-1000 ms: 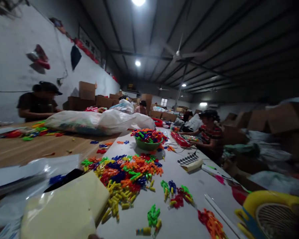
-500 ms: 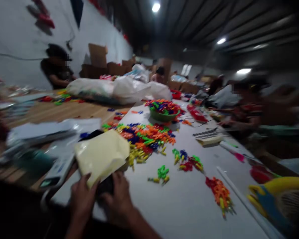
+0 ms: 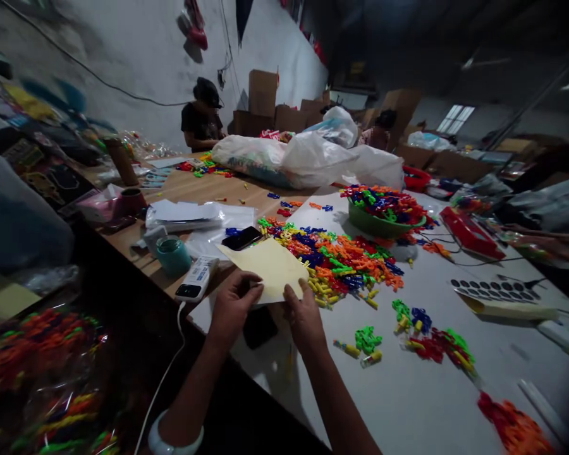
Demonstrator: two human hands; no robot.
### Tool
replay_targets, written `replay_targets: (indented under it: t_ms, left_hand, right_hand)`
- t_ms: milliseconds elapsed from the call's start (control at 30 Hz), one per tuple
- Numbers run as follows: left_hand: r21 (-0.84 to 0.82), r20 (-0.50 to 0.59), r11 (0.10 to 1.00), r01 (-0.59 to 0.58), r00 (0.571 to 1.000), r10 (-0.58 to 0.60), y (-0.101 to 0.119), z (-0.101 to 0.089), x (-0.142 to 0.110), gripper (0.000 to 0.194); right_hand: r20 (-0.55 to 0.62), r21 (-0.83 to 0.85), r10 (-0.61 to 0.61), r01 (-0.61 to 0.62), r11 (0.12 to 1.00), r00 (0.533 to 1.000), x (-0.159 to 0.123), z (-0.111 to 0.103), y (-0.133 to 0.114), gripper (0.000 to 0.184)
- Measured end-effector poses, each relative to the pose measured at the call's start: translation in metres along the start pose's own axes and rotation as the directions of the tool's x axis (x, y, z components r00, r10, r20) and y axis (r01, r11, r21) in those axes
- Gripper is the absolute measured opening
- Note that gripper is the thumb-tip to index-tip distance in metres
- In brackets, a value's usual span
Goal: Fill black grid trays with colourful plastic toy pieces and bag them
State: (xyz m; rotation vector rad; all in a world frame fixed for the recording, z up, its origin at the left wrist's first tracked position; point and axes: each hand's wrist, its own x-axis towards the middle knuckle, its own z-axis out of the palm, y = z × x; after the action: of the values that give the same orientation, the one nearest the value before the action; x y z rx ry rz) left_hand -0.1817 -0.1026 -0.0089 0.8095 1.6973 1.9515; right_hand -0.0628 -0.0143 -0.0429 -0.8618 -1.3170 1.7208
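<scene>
A pale yellow sheet of paper (image 3: 270, 265) is held by its near edge over the table corner. My left hand (image 3: 234, 303) pinches its near left part between thumb and fingers. On the near right corner, my right hand (image 3: 304, 313) grips with the thumb on top. Below the sheet, a flat black object (image 3: 260, 327) lies on the white tabletop, partly shaded. A dark phone (image 3: 241, 238) rests just beyond the paper's far edge. Right behind the sheet spreads a pile of small colourful plastic pieces (image 3: 346, 256), with yellow tubes among them.
A white power bank-like device (image 3: 196, 279) with a cable and a teal jar (image 3: 171, 254) stand left. A green bowl (image 3: 384, 221) heaped with pieces sits farther back. Small piece clusters (image 3: 368, 340) lie right. Bagged pieces (image 3: 38, 354) are at lower left. A person (image 3: 203, 120) works across the table.
My view has swung left. My right hand has left the black object and now grips the yellow sheet, which both hands hold by its near edge.
</scene>
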Motion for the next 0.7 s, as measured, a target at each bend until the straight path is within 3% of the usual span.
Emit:
replay_targets:
  t_ms: [100, 167, 233, 333, 433, 533, 600, 700]
  left_hand:
    - [0.005, 0.05, 0.98, -0.197, 0.979, 0.197, 0.026, 0.002, 0.014, 0.012]
    - [-0.007, 0.059, 0.962, -0.274, 0.96, 0.274, 0.042, -0.004, 0.032, 0.013]
    - [-0.004, 0.086, 0.94, -0.341, 0.937, 0.34, 0.055, -0.013, 0.053, 0.015]
    - [0.073, 0.079, 0.936, -0.345, 0.937, 0.34, 0.054, -0.026, 0.086, 0.019]
    - [0.289, -0.063, 0.945, -0.155, 0.982, 0.18, 0.024, -0.041, 0.11, 0.025]
    - [0.454, -0.137, 0.89, 0.038, 0.99, 0.028, -0.015, -0.054, 0.117, 0.027]
    - [0.506, -0.167, 0.857, 0.096, 0.986, -0.012, -0.033, -0.059, 0.112, 0.029]
    - [0.586, -0.213, 0.799, 0.134, 0.977, -0.007, -0.042, -0.061, 0.09, 0.036]
  right_hand:
    - [0.022, 0.074, -0.171, 0.169, 0.983, 0.985, 0.02, 0.012, -0.034, 0.071]
    - [0.044, 0.123, -0.313, 0.306, 0.944, 0.949, 0.033, 0.021, -0.053, 0.058]
    - [0.096, 0.152, -0.384, 0.367, 0.918, 0.919, 0.048, 0.028, -0.063, 0.049]
    - [0.236, 0.129, -0.322, 0.299, 0.945, 0.917, 0.066, 0.028, -0.059, 0.058]
    - [0.308, -0.215, -0.183, 0.256, 0.943, 0.934, 0.057, 0.019, -0.031, 0.076]
    - [0.374, -0.609, -0.174, 0.383, 0.695, 0.911, 0.015, 0.018, 0.01, 0.091]
    - [0.414, -0.738, -0.151, 0.428, 0.521, 0.898, -0.016, 0.025, 0.035, 0.106]
    - [0.399, -0.834, -0.137, 0.421, 0.356, 0.906, -0.037, 0.035, 0.053, 0.101]
